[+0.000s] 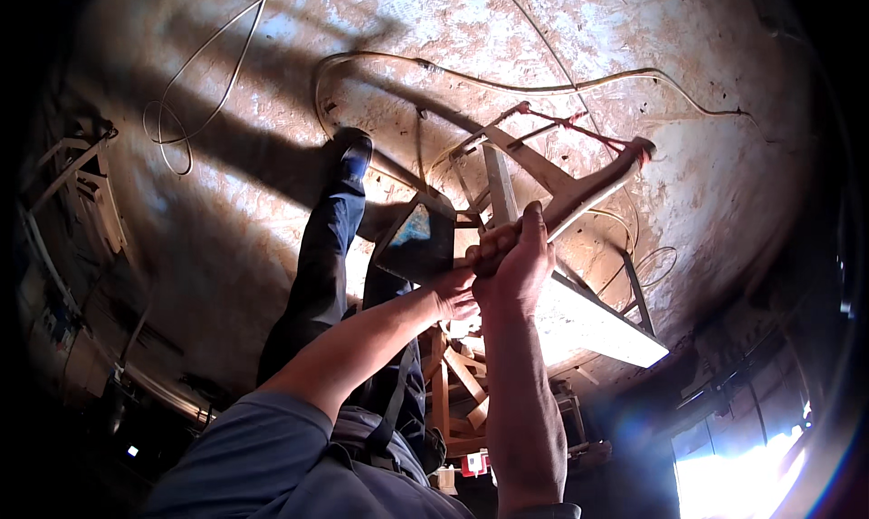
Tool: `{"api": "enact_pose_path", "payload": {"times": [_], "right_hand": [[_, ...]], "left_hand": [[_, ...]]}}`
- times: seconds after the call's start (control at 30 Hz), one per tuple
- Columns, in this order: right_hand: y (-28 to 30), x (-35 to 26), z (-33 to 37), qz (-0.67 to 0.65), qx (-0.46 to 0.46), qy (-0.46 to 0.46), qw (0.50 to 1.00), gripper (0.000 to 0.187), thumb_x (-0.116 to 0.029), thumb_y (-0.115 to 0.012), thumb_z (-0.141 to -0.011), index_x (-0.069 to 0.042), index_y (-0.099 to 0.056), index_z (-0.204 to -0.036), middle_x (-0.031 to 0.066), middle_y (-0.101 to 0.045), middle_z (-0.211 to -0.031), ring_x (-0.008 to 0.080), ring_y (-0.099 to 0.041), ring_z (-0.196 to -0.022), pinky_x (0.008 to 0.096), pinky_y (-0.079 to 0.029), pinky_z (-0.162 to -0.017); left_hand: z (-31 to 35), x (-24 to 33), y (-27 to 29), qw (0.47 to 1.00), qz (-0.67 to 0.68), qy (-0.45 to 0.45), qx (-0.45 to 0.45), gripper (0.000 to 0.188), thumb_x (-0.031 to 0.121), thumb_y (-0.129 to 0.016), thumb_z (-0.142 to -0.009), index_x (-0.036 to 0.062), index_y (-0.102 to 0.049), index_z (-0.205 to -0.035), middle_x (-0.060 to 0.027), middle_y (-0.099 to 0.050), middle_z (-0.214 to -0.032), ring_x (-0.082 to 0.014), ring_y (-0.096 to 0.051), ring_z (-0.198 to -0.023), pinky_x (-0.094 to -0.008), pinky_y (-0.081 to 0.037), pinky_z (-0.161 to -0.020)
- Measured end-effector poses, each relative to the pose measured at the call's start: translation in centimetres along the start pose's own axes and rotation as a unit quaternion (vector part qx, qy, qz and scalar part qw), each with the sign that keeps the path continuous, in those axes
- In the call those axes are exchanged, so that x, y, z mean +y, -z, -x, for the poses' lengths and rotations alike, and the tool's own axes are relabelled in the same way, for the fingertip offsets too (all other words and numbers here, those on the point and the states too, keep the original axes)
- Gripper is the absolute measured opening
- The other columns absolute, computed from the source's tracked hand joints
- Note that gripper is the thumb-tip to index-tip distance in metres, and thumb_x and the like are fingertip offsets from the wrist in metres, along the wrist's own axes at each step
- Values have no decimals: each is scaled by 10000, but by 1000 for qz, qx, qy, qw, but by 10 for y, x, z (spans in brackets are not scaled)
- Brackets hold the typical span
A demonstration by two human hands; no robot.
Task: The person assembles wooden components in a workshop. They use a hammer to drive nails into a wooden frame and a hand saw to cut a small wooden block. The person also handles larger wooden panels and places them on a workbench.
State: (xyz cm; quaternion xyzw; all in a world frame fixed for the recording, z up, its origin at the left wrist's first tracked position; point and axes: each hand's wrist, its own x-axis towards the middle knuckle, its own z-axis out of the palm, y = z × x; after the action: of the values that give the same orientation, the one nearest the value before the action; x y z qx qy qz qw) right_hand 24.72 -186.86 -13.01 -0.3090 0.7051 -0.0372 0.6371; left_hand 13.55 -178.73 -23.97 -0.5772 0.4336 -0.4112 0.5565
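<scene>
A wooden frame saw [579,198] with a red twisted cord [579,128] slants up to the right. My right hand [516,270] is closed round the lower part of its wooden arm, thumb pointing up along it. Close against the right wrist is my left hand [455,295]; its fingers are mostly hidden there, so whether it also grips the saw does not show. Left of the hands stands a dark flat panel [418,238] with a bluish patch. A brightly lit pale board [606,329] lies under and to the right of the right hand.
My leg [339,211] stretches forward on the left. Loose cables [507,86] run over the stained floor [235,247]. Wooden frames [90,189] stand at the far left, and more wooden pieces [462,379] are below my hands. Strong light enters through an opening [738,474] at lower right.
</scene>
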Motion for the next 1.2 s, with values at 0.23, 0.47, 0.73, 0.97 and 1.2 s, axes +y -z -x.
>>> {"api": "enact_pose_path", "payload": {"times": [0.23, 0.47, 0.73, 0.97, 1.2], "right_hand": [[22, -58, 81, -212, -220, 105, 946, 384, -424, -380, -1011, -140, -583, -852, -26, -310, -565, 129, -310, -502, 291, -306, -428], [95, -77, 81, -108, -256, 320, 906, 328, -434, -433, -987, -117, -478, -916, 32, -362, -670, 175, -391, -653, 308, -382, -541], [160, -31, 80, -94, -246, 305, 915, 342, -338, -651, -895, -74, -436, -869, 29, -403, -658, 149, -413, -594, 287, -386, -525], [205, -9, 90, -149, -282, 249, 915, 331, -329, -654, -890, -79, -437, -879, 29, -390, -638, 162, -409, -569, 291, -384, -500], [209, 7, 95, -127, -310, 231, 913, 314, -376, -539, -949, -88, -429, -889, 25, -365, -615, 168, -374, -544, 312, -369, -457]], "left_hand": [[17, 18, 4, 840, 504, -94, 177, 538, 332, -384, -927, 74, -398, -1399, -119, -316, -1495, -245, -284, -1389, -472, -141, -1178], [5, -2, -57, 487, 869, 0, 86, 773, 261, -716, -774, 24, -351, -1413, -159, -369, -1430, -304, -372, -1315, -472, -283, -1137], [-13, -32, -48, 438, 845, 194, -237, 924, 278, -850, -604, -11, -387, -1349, -205, -505, -1121, -336, -505, -1011, -424, -436, -882], [19, -30, -61, 403, 887, 181, -137, 423, 37, -590, -731, -50, -459, -1123, -224, -524, -1005, -379, -534, -979, -446, -469, -862], [25, -22, -75, 493, 843, 178, -125, 261, 137, -606, -784, 5, -562, -1005, -146, -565, -968, -295, -535, -881, -410, -431, -772]]}}
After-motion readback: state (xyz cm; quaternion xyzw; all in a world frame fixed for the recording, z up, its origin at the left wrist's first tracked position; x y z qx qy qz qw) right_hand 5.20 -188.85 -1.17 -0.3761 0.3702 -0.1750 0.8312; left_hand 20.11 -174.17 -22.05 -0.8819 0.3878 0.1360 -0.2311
